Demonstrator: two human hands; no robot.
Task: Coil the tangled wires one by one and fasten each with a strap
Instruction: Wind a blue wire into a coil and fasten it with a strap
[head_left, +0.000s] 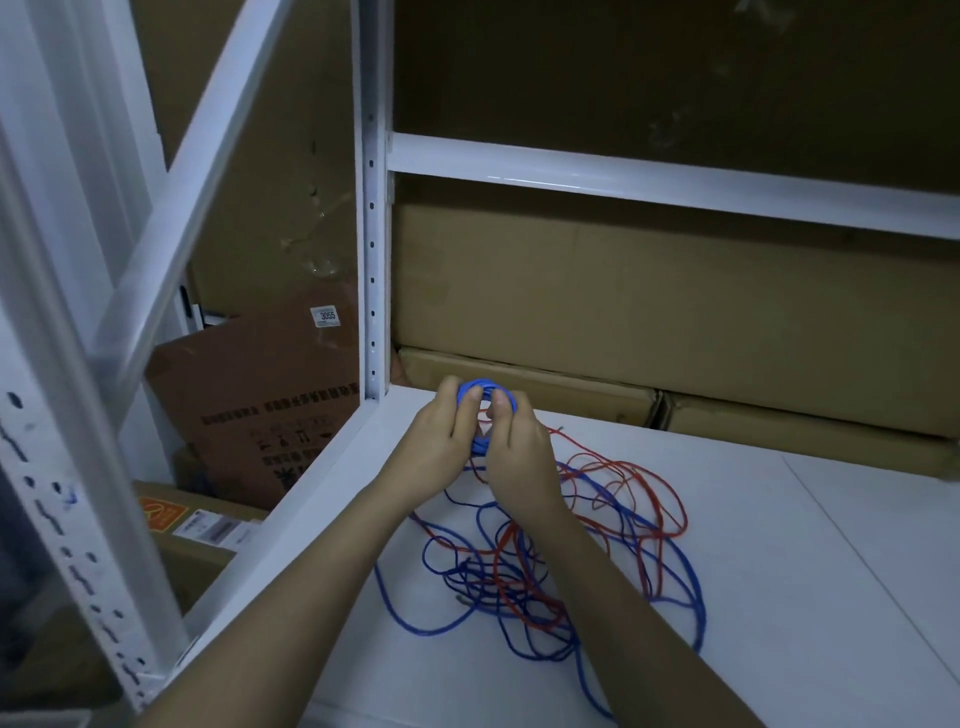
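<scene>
Head view: my left hand (441, 441) and right hand (517, 449) both grip one small blue wire coil (485, 397), raised above the white shelf (779, 519). Tangled blue and red wires (561, 561) lie on the shelf just below. Cardboard boxes (649, 312) behind.

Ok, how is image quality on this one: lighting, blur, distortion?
Head view: dim and bluish, upper cardboard boxes nearly lost in dark; glare streak on the shelf beam; wide-angle bending of the rack frame at left; hands and blue coil slightly soft, wire colours readable.
</scene>
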